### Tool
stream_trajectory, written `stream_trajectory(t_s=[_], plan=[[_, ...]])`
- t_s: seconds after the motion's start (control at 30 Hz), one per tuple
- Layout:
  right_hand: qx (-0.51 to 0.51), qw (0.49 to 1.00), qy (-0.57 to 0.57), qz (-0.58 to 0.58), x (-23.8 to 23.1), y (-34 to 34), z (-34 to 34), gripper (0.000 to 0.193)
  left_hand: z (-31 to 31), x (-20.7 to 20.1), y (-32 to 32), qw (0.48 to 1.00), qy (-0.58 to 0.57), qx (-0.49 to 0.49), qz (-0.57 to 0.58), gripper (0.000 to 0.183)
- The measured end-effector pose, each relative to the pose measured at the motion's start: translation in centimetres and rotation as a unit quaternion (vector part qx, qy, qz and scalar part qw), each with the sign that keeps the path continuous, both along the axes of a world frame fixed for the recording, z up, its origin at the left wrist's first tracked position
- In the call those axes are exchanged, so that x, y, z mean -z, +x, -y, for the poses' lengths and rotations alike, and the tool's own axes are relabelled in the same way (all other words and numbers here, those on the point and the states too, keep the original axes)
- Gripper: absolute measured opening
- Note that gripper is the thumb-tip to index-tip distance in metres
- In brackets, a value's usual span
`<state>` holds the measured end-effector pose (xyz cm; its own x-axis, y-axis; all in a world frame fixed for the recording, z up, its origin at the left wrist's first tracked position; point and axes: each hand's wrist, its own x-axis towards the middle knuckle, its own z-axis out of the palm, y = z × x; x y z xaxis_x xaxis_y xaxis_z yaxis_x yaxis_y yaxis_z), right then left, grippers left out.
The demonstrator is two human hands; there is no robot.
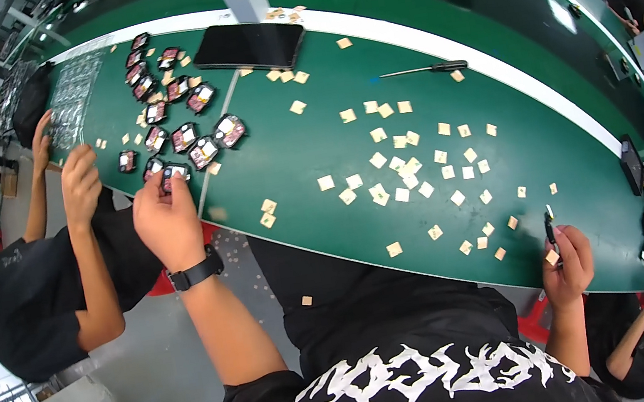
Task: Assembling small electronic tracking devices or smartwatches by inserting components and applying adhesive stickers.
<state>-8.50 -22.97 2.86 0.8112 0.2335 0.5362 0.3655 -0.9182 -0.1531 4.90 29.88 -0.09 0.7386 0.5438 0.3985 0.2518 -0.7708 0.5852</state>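
- Sitting at the far left, a co-worker's hand [80, 182] reaches onto the green table [290, 155] beside clear blister trays [73, 101].
- Small black-and-pink parts [185, 134] cluster at the table's left end; a dark phone [249, 46] lies beyond them.
- The left hand [167, 221], a black watch [195, 271] on its wrist, pinches one black part [175, 172] at the table edge.
- Tan square chips [406, 171] lie scattered across the middle (a screwdriver [423, 69] rests further back).
- The right hand [568, 263] is closed around a slim dark tool [550, 225], a tan chip [552, 257] against its fingers.
- The tool's tip is too small to make out.
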Motion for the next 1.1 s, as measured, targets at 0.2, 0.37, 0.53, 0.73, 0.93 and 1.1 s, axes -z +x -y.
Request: stream_trajectory(t_s=[0.2,0.37,0.53,0.73,0.93,1.1], plan=[[-0.058,0.998,0.001,0.021,-1.9,1.5,-2.6,0.031,0.0,-0.3,-0.6,0.969,0.245,-0.005,0.022,0.029],[-0.159,0.986,-0.013,0.047,-1.9,3.4,-4.6,0.033,9.1,-3.0,-2.7,0.966,-0.19,0.176,-0.004,0.037],[-0.206,0.973,-0.043,0.09,-1.4,5.0,-7.3,0.031,21.7,-4.0,-6.7,0.613,-0.636,0.405,-0.234,0.046],[-0.161,0.986,0.047,-0.016,-1.4,4.3,-6.7,0.027,24.3,-2.3,-6.9,0.532,-0.699,0.391,-0.273,0.042],[0.006,0.943,0.146,-0.3,-2.5,2.4,-4.9,0.032,25.4,-2.7,-6.8,0.619,-0.623,0.416,-0.237,0.048],[0.029,0.933,0.158,-0.323,-3.2,2.5,-4.9,0.038,25.9,-2.1,-6.6,0.699,-0.503,0.462,-0.21,0.048]])
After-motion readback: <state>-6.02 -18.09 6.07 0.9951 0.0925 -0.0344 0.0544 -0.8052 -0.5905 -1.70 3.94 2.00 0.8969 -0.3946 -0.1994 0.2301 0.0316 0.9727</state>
